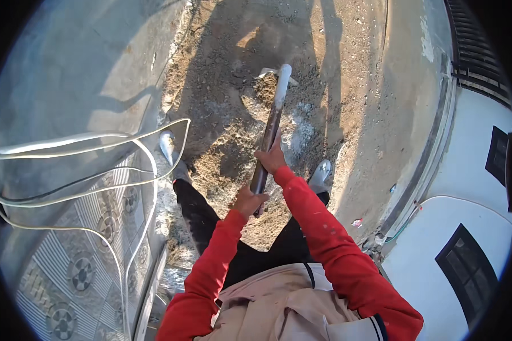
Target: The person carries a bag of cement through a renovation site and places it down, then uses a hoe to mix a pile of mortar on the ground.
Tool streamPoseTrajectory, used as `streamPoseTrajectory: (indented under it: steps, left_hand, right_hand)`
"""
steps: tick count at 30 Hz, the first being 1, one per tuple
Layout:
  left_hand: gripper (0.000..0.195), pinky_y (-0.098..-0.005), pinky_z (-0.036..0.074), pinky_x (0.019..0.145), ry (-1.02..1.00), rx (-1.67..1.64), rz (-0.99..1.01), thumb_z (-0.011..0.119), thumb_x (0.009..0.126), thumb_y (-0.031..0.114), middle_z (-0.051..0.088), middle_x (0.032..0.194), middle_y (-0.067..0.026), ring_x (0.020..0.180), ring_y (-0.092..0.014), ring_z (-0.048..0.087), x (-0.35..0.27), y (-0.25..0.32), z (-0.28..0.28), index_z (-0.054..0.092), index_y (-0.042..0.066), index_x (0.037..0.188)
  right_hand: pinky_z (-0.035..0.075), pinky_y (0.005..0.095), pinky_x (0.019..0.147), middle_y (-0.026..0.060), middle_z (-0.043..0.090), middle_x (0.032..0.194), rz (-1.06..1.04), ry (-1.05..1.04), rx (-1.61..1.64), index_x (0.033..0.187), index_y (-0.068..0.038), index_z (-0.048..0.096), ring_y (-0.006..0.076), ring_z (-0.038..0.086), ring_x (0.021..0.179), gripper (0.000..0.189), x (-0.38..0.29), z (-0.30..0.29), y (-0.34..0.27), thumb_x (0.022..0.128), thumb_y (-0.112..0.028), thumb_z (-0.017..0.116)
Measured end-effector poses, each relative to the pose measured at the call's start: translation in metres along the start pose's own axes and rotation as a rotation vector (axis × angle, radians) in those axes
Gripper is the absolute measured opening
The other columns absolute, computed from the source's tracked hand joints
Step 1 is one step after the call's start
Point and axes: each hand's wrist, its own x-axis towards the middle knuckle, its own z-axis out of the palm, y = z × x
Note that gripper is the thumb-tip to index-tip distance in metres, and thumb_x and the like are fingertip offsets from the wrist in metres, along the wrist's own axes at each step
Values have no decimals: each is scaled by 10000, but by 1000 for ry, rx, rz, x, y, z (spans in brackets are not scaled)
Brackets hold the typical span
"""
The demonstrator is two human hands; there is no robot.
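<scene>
My left hand (pixel 249 201) grips the lower end of the thick brown handle (pixel 274 117) of what looks like a hoe. Further up the same shaft, my right hand (pixel 273 156) is closed around it. The handle slants away from me to a whitish, dusty far end. There a pale metal blade (pixel 268 72) shows on both sides of the shaft, partly hidden by it and by a clump of brown soil (pixel 264 90). Around the blade lies loose, damp-looking mortar or earth (pixel 232 147), with whitish powder (pixel 303 128) to the right.
My boots (pixel 167 145) (pixel 321 171) stand apart on the dirt. Pale cables (pixel 153 179) loop at the left, above patterned paving tiles (pixel 106 226). A smooth concrete surface (pixel 68 81) lies far left. At right are a white wall (pixel 456 204) and dark railing (pixel 480 51).
</scene>
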Motion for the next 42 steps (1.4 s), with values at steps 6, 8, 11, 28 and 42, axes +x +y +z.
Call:
streamPoseTrajectory:
  steps: [6,8,11,28,42]
  left_hand:
    - [460,-268,434,402,-14,295,320,705,663,121,552,633,-70,416,-135,515,-221,-97,-49,476,-39,1028]
    - [419,-271,426,410,-113,-1,-398,743,670,104,547,591,-42,434,-114,516,-301,-87,-70,520,-8,1006]
    - [430,-333,479,606,-10,476,-111,707,723,344,595,699,-67,643,-176,595,-376,-159,-105,559,43,993]
    - [738,-376,453,782,-101,1439,325,664,694,546,602,1020,-173,924,-286,588,-212,43,250,491,38,1201]
    - [639,-400,475,697,-154,1621,411,463,750,699,627,802,-178,789,-342,618,-225,112,386,577,107,961]
  right_hand:
    - [511,359,474,80,509,660,592,-164,1191,920,-46,439,205,557,540,261,-17,-32,-28,769,-124,637]
    - [494,367,494,71,510,633,671,-251,1092,882,-46,485,217,539,490,238,-96,-21,-31,777,-171,657]
    - [477,401,486,74,484,576,1068,-330,1293,830,-65,463,248,527,485,225,-178,-5,-9,767,-167,653]
    - [448,304,482,-8,465,586,-57,413,1982,817,-162,473,125,476,483,148,-139,-465,166,784,-226,602]
    - [440,369,437,34,427,469,433,586,2080,580,-137,393,198,456,409,211,-226,-496,281,696,-194,560]
